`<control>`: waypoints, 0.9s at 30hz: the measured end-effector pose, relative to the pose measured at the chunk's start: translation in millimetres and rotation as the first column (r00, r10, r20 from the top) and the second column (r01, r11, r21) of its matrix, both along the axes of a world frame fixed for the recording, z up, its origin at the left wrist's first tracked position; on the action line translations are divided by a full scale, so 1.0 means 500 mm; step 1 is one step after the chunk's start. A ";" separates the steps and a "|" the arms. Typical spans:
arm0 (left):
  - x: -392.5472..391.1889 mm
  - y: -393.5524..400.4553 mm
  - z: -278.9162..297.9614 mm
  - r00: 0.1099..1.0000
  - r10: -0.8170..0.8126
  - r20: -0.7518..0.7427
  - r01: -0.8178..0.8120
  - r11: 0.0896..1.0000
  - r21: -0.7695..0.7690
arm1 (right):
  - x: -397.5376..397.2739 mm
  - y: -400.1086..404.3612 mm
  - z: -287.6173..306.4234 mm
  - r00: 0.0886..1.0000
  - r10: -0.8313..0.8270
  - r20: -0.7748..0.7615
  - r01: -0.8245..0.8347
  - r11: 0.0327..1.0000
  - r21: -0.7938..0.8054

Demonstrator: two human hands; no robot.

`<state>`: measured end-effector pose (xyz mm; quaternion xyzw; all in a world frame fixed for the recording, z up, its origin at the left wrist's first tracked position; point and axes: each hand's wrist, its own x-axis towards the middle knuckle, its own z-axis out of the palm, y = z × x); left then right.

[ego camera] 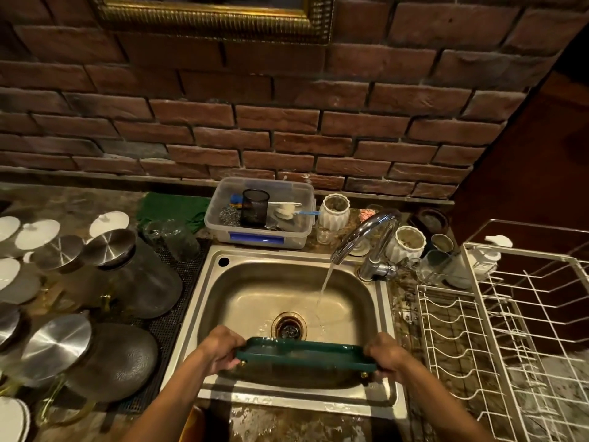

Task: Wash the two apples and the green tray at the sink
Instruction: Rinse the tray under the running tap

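Green tray (pixel 302 354) held level over the near side of the steel sink (pixel 204 298), gripped at both short ends. Left hand (pixel 220 349) clenched round the tray's left end, fingers curled under the rim; right hand (pixel 387 357) grasping the right end the same way. Two small brass-coloured feet showing beneath the tray's near edge, one by each hand. Tray interior dark and seemingly wet, though too dim to tell for sure. Water running from the chrome faucet (pixel 366 237) in a thin stream (pixel 323 291), landing in the basin right of the drain (pixel 288 327), beyond the tray and not touching it. Behind the sink, against the brick wall (pixel 287 122), a clear plastic tub (pixel 259 213) holding a black mesh cup (pixel 255 207), a steel scourer and a brush. Just right of the tub, a white ribbed jar (pixel 334 210); a second white ribbed jar (pixel 409 242) beside the faucet base. White wire dish rack (pixel 510 314) on the counter to the right of the sink. To the left, on a dark mat, glass jugs with steel lids (pixel 108 247) and several white lids. Green cloth (pixel 172 207) lying left of the tub. Bottom edge of a gold picture frame (pixel 207 23) on the wall above.
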<state>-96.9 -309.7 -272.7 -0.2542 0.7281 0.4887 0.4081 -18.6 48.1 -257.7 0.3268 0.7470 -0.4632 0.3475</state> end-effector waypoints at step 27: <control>0.317 0.024 0.101 0.958 0.056 -0.283 -0.031 0.995 0.091 | 0.322 -0.042 0.100 0.863 -0.363 -0.352 0.383 0.924 -0.014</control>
